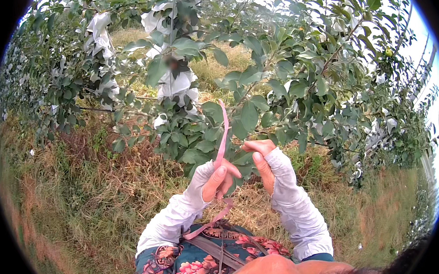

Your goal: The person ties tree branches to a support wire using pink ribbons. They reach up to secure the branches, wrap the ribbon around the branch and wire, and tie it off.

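A strip of pink ribbon (223, 138) is held in my left hand (218, 180). One end rises above the thumb, and the other hangs down towards my waist. My right hand (263, 160) is raised beside it, its fingers bent towards the leaves. The fingertips partly disappear against the foliage, so whether they pinch a twig is unclear. Just beyond both hands is a leafy fruit-tree branch (249, 115). Pale sleeves (298, 216) cover both wrists and part of each hand.
White fruit bags (178, 83) hang among the branches. Left of the hands runs a thin dark line (97, 109). Dry grass (108, 204) covers the ground. A strap (213, 249) crosses my floral clothing (196, 272). A yellowish fruit (389, 51) shows at upper right.
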{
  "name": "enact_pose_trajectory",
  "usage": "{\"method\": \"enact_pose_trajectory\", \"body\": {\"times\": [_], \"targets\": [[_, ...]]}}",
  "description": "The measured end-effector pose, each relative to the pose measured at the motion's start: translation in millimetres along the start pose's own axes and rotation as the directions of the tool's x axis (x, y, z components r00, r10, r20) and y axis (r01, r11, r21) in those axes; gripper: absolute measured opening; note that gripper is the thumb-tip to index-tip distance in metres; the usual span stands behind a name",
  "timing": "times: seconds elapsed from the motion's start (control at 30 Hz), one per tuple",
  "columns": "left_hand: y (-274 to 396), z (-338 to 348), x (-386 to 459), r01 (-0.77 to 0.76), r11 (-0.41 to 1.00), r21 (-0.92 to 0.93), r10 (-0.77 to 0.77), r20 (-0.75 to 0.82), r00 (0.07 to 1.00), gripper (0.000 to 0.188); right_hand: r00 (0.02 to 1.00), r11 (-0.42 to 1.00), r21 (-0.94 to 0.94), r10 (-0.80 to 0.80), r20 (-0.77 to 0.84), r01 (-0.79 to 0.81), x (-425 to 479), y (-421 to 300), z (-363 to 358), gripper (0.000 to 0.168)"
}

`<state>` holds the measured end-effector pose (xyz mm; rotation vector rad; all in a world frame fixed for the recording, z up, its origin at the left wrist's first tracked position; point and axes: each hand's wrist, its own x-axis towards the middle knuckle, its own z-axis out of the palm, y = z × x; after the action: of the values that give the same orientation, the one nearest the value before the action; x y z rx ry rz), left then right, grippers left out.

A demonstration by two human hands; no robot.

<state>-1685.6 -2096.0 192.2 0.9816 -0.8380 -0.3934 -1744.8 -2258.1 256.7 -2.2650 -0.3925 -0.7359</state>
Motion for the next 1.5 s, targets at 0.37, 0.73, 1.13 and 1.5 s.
{"method": "enact_pose_trajectory", "body": {"times": [0.37, 0.73, 1.13, 1.5], "targets": [[-43.7, -57.1, -18.7, 0.348, 0.93, -0.12, -0.355, -0.04, 0.934, 0.041, 0.813, 0.306, 0.764, 0.356, 0.462, -0.568, 20.1, 37.1, 109.6, 0.02], [-78.4, -83.2, -4.1, 0.108, 0.984, 0.14, -0.114, 0.031, 0.993, 0.029, 0.873, 0.116, 0.949, 0.437, 0.215, -0.292, 10.8, 66.3, 76.2, 0.025], [-141.8, 14.1, 29.6, 0.185, 0.916, 0.355, -0.286, 0.257, 0.923, 0.022, 0.843, 0.452, 0.784, 0.513, 0.161, -0.425, -60.9, 134.2, 16.7, 0.016], [-213.1, 94.2, 87.3, 0.46, 0.874, 0.159, -0.487, 0.272, 0.83, 0.012, 0.743, -0.033, 0.897, 0.548, 0.384, -0.44, -245.7, 292.3, 37.8, 0.033]]}}
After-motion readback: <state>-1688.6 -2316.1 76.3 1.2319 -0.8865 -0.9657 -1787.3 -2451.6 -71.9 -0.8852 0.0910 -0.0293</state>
